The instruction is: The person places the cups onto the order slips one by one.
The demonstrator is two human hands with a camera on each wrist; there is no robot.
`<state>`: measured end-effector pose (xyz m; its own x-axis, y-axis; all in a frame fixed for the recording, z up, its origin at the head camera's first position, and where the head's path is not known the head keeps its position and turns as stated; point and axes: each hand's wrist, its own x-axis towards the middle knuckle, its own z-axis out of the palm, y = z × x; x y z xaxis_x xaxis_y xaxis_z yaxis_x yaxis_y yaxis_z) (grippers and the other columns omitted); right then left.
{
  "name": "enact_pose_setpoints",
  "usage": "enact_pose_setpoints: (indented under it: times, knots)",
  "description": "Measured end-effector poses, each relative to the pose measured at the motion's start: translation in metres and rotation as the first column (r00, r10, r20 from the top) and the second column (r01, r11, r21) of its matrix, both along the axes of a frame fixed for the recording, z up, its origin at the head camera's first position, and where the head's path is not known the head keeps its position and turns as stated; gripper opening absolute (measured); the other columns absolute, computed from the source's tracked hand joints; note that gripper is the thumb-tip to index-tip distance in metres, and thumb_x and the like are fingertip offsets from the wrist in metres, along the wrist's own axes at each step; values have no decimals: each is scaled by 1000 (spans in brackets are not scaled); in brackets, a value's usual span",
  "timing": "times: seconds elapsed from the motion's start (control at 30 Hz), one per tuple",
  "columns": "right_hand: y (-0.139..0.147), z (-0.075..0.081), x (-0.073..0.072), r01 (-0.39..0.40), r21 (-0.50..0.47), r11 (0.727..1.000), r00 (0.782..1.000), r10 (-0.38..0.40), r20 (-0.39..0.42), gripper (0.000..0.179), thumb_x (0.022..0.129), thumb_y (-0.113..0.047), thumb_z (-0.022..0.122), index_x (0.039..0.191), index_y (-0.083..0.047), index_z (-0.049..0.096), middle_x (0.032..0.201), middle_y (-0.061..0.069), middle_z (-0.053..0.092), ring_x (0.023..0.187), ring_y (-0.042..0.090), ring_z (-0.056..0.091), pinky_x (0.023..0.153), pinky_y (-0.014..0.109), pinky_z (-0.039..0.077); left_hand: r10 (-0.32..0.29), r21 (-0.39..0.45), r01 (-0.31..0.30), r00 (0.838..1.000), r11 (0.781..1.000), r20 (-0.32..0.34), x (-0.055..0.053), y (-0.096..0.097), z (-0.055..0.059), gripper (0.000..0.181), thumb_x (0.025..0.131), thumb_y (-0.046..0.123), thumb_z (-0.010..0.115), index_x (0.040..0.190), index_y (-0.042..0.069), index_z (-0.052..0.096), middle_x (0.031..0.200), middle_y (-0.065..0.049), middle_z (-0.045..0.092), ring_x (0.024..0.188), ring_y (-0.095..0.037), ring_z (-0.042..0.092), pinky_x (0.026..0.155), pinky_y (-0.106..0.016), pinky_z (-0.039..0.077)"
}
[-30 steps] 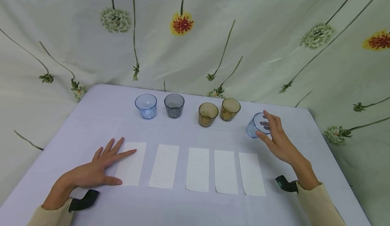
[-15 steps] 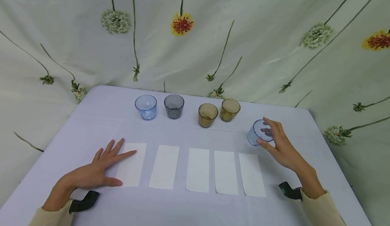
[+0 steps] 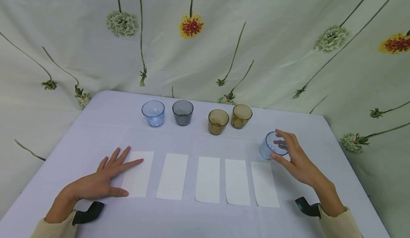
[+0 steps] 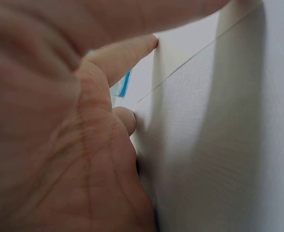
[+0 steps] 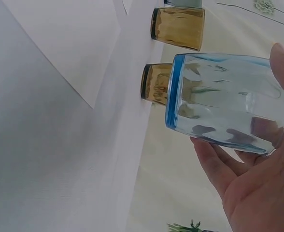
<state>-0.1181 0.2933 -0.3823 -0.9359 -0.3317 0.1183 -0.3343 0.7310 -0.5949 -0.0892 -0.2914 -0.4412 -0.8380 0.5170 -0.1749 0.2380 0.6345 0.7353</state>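
My right hand (image 3: 301, 166) grips a clear blue glass tumbler (image 3: 266, 148) by its sides, thumb on one side and fingers on the other. In the right wrist view the tumbler (image 5: 224, 99) appears raised off the table, its thick blue base facing the cloth. My left hand (image 3: 94, 184) rests with spread fingers at the left paper rectangle (image 3: 139, 177), its index finger and thumb reaching onto the paper. In the left wrist view, the palm (image 4: 103, 169) hides much of the scene.
Along the back stand another blue tumbler (image 3: 153, 115), a grey tumbler (image 3: 183, 114) and two amber tumblers (image 3: 218, 123). Several white paper rectangles (image 3: 207, 181) lie in a row on the white-covered table (image 3: 192, 220). A flower-printed cloth (image 3: 272, 27) hangs behind.
My right hand has drawn the blue tumbler toward the near side of the table, more slowly in the last half second. The left hand has stayed in place.
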Motion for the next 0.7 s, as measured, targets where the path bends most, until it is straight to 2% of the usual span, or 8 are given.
enact_pose_setpoints:
  times: [0.4, 0.7]
  knots:
    - [-1, -1, 5, -8, 14, 1000, 1000, 9, -12, 76, 99, -22, 64, 158, -16, 17, 150, 20, 29, 130, 45, 47, 90, 61, 53, 12, -1, -12, 1000, 1000, 18, 1, 0, 1, 85, 79, 39, 79, 154, 32, 39, 167, -22, -10, 148, -48, -26, 110, -65, -27]
    - [0, -3, 10, -3, 24, 1000, 1000, 3, -28, 75, 98, -22, 66, 157, -12, 20, 149, 19, 32, 128, 40, 48, 93, 62, 51, -1, -15, 1, 1000, 1000, -20, 2, -1, 2, 86, 79, 43, 79, 154, 32, 38, 167, -23, -9, 148, -48, -25, 111, -65, -25]
